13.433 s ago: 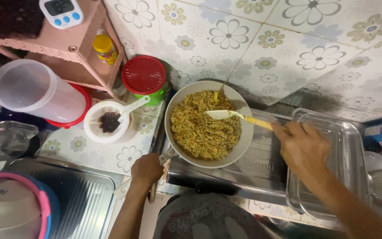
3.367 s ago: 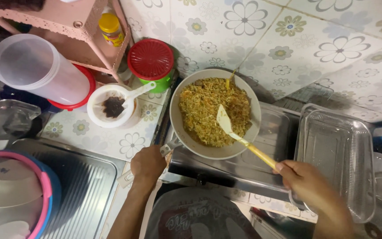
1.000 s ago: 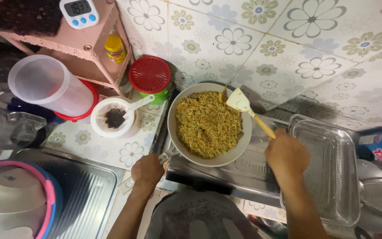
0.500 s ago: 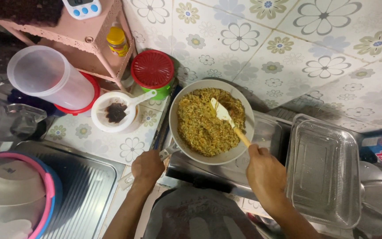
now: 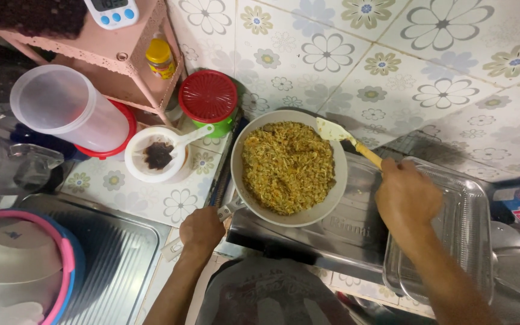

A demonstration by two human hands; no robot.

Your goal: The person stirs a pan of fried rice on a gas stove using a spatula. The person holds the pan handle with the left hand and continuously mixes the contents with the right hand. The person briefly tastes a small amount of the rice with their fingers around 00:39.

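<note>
Floral tiles point(image 5: 392, 66) cover the wall and run down onto the surface point(image 5: 151, 192) before you, where a steel stove point(image 5: 344, 235) sits against the wall. On the stove rests a pale frying pan point(image 5: 289, 167), full of yellow-brown fried noodles point(image 5: 287, 165). Your left hand point(image 5: 201, 230) is closed around the pan's handle at the near left of the stove. Your right hand point(image 5: 405, 195) is clamped on the wooden handle of a light spatula point(image 5: 344, 137), whose blade lies at the far right rim of the pan, touching the edge of the noodles. Your hands are well apart, one at each side of the pan.

Just right of the stove stands a clear glass baking dish point(image 5: 470, 241), partly under your right forearm. Left of the pan sits a small white bowl point(image 5: 154, 154) with something dark inside and a white spoon in it. Behind that bowl stands a green container with a red lid point(image 5: 208, 96), and further left a clear plastic jug point(image 5: 70, 108) lies tilted beside a pink shelf point(image 5: 121, 54). A steel sink point(image 5: 115, 265) lies at the near left.
</note>
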